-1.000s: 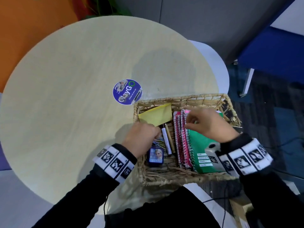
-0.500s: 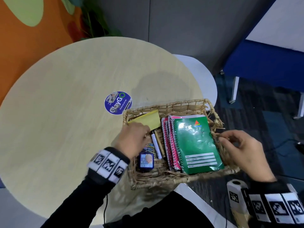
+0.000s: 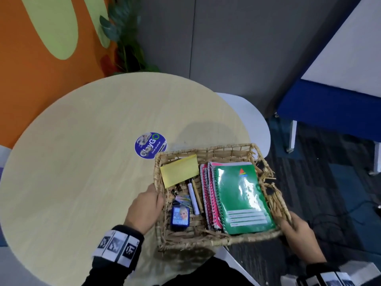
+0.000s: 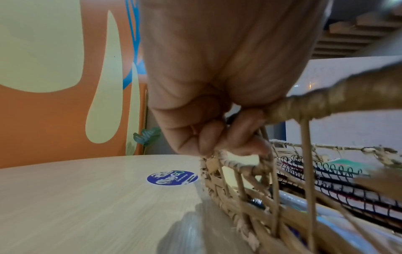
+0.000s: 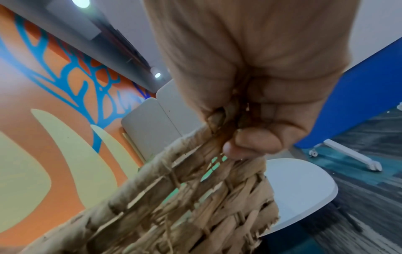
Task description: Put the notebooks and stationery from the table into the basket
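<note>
Both hands have left the contents and moved to the wicker basket (image 3: 208,242): the left hand (image 3: 144,209) now has its fingers (image 4: 217,137) curled around the left rim, and the right hand (image 3: 299,234) grips the right rim. The green notebook (image 3: 241,199), the pink notebooks (image 3: 208,195), yellow notepad (image 3: 179,172) and pens (image 3: 192,197) lie inside, at the table (image 3: 82,162) edge.

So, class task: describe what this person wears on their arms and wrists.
Both hands, left hand and right hand, are bare. Black long sleeves cover the arms. Each wrist carries a white band printed with square black-and-white markers.
</note>
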Action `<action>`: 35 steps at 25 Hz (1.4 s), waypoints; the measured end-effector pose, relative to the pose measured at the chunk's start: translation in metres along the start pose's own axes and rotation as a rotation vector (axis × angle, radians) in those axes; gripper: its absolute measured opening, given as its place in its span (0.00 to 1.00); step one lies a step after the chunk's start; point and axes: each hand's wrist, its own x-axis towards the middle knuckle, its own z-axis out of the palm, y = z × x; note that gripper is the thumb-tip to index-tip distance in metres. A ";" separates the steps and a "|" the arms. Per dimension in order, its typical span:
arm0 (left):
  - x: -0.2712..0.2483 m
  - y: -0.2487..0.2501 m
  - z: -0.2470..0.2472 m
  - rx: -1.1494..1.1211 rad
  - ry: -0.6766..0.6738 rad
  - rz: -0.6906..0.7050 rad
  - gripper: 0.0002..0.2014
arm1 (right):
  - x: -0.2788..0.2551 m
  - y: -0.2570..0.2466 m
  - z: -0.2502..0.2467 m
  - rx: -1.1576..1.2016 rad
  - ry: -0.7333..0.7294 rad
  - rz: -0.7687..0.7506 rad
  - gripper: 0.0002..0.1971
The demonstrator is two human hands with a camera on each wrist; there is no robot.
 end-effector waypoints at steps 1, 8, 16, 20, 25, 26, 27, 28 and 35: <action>-0.002 -0.001 -0.001 -0.018 0.022 0.008 0.12 | 0.000 -0.003 -0.002 0.015 0.010 -0.015 0.03; -0.015 -0.032 -0.033 -0.128 0.212 -0.102 0.17 | 0.033 -0.085 0.012 0.069 0.018 -0.429 0.17; -0.025 -0.118 -0.116 -0.331 0.603 -0.346 0.08 | 0.086 -0.279 0.071 0.080 -0.250 -0.609 0.09; -0.009 -0.176 -0.138 -0.374 0.722 -0.502 0.07 | 0.095 -0.384 0.147 0.071 -0.300 -0.725 0.10; 0.014 -0.230 -0.144 -0.501 0.814 -0.702 0.08 | 0.100 -0.482 0.238 0.013 -0.359 -0.816 0.11; 0.020 -0.237 -0.145 -0.524 0.824 -0.727 0.08 | 0.101 -0.496 0.253 0.001 -0.379 -0.820 0.11; 0.026 -0.244 -0.144 -0.543 0.832 -0.750 0.08 | 0.103 -0.507 0.267 -0.013 -0.389 -0.815 0.11; 0.030 -0.247 -0.143 -0.553 0.844 -0.768 0.08 | 0.104 -0.517 0.278 -0.032 -0.399 -0.803 0.12; 0.055 -0.266 -0.136 -0.625 0.808 -0.871 0.13 | 0.121 -0.550 0.336 -0.129 -0.528 -0.686 0.14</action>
